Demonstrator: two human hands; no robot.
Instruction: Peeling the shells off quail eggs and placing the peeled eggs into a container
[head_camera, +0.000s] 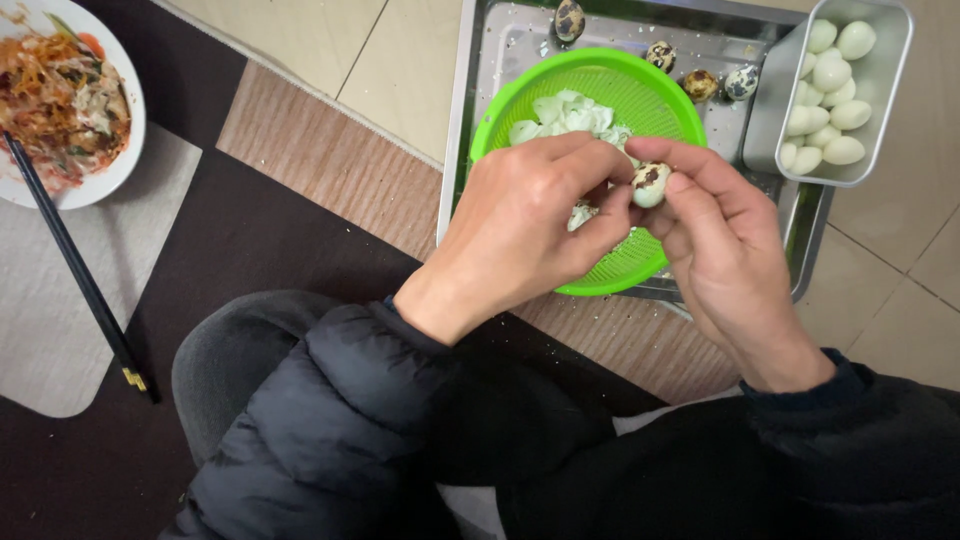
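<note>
A small speckled quail egg (650, 184), partly peeled, is pinched between the fingertips of my left hand (530, 225) and my right hand (725, 250). Both hands hover over a green plastic strainer basket (520, 90) that holds pale bits of eggshell (570, 115). The basket sits in a steel tray (455, 150) on the floor. Several unpeeled speckled eggs (700, 84) lie at the far end of the tray.
A rectangular metal tin (890, 90) with several peeled white eggs stands at the tray's right end. At the far left a white bowl of noodle salad (65, 100) sits with black chopsticks (75, 270) leaning on it. A patterned rug lies under my knees.
</note>
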